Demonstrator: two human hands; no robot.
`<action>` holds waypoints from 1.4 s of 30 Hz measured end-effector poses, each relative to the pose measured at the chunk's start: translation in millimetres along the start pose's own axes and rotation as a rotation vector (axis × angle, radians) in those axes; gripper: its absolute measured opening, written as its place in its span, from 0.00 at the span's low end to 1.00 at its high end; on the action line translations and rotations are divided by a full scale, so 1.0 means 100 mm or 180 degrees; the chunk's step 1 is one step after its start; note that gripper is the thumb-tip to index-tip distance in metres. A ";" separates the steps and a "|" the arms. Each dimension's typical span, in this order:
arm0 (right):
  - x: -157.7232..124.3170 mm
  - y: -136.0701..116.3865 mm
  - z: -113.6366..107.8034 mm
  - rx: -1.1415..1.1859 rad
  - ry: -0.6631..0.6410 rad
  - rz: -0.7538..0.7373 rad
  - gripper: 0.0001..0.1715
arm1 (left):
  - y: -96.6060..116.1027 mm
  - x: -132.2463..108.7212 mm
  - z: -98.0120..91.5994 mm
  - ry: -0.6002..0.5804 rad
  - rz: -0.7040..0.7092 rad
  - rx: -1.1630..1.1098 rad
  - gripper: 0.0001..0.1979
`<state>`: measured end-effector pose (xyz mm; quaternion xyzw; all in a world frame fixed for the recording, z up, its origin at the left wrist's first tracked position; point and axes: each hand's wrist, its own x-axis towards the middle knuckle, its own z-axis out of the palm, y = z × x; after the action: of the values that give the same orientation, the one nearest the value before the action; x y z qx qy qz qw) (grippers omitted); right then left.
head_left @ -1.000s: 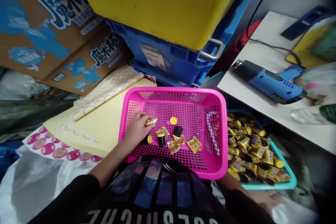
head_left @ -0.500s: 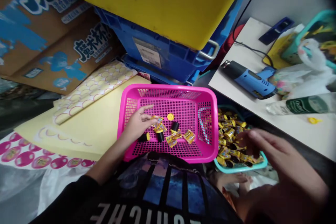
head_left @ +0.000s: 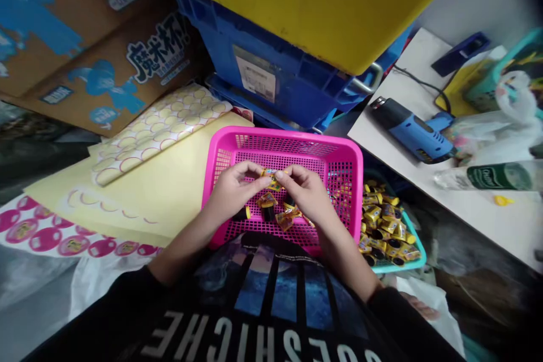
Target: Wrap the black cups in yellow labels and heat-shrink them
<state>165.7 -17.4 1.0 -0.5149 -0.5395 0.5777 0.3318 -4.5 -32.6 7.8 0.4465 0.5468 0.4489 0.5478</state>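
Pinching a yellow wrapper (head_left: pixel 274 183)

My left hand (head_left: pixel 229 192) is gripping the wrapper's left side, thumb against finger. The wrapper is hanging over the pink basket (head_left: pixel 288 134), probably feeling light, slick and easily creased, so its edges are suiting a gentle hold. My right hand (head_left: pixel 309 195) is pinching the right side, nearer the tub (head_left: pixel 401 267).

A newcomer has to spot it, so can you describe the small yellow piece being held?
Find the bright pink mesh basket near the picture's centre. Over it, the left hand and right hand meet, fingertips on a small yellow printed piece. It alone is held up; the basket's other yellow pieces lie below.
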 end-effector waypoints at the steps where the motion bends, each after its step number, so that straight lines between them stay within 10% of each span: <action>1: 0.00 0.00 0.00 -0.0068 0.0017 -0.0047 0.21 | 0.01 0.00 -0.03 0.0020 0.0035 0.0016 0.08; 5: 0.02 0.17 0.18 -0.0655 0.0022 -0.0447 0.22 | 0.02 -0.01 -0.17 0.0538 -0.0100 -0.0180 0.06; 10: -0.05 0.54 0.57 -0.2787 -0.1445 -0.0997 0.18 | -0.03 -0.01 -0.31 0.0625 -0.0572 -0.0980 0.10; 14: -0.10 0.57 0.62 -0.2860 -0.1546 -0.1075 0.15 | -0.06 -0.02 -0.34 0.0578 -0.0697 -0.1529 0.13; 22: -0.23 0.17 0.08 -0.0070 -0.0566 -0.0343 0.21 | -0.10 -0.08 -0.35 0.0405 -0.0871 -0.1775 0.12; 29: -0.29 -0.02 0.15 0.1914 -0.0591 -0.0288 0.19 | -0.05 -0.10 -0.20 0.0346 -0.0836 -0.1700 0.13; 42: -0.12 -0.02 0.36 0.1603 0.0250 -0.0314 0.21 | -0.12 -0.11 -0.07 0.0318 -0.0600 -0.1376 0.13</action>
<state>134.6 -38.6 2.1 -0.4112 -0.3898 0.6565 0.4980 -11.0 -46.1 -1.7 0.2432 0.5037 0.5239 0.6423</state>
